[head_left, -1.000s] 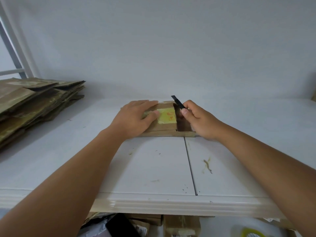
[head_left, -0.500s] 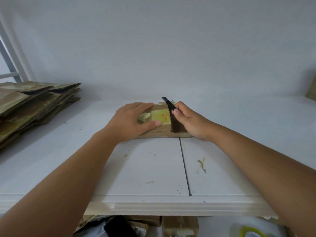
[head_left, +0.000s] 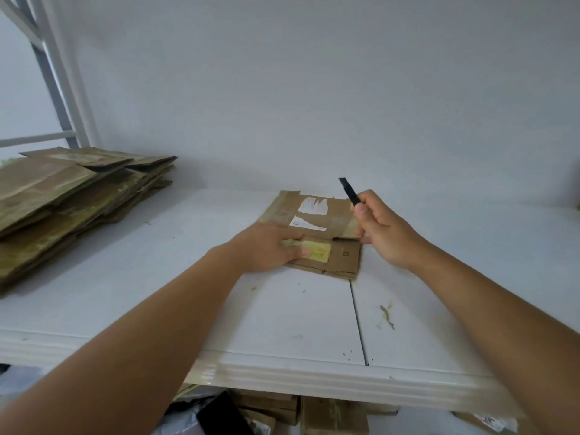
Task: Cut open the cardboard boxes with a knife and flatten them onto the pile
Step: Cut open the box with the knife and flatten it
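Observation:
A brown cardboard box [head_left: 317, 226] lies collapsed flat on the white table [head_left: 282, 318], with torn white label scraps on its far half and a yellow sticker on its near half. My left hand [head_left: 266, 248] presses flat on the near left part of the box, thumb on the yellow sticker. My right hand [head_left: 381, 232] is at the box's right edge and grips a black knife [head_left: 349, 191], whose blade points up and away. A pile of flattened boxes [head_left: 69, 199] sits at the far left of the table.
A white wall stands close behind the table. A grey metal frame [head_left: 59, 80] rises at the far left. Below the table's front edge lie more cardboard boxes [head_left: 332, 416] and packaging. A seam runs down the tabletop.
The box has gone from standing partly upright to lying flat, its far half folded down. My left hand slid toward me onto the near flap. The knife lifted off the box.

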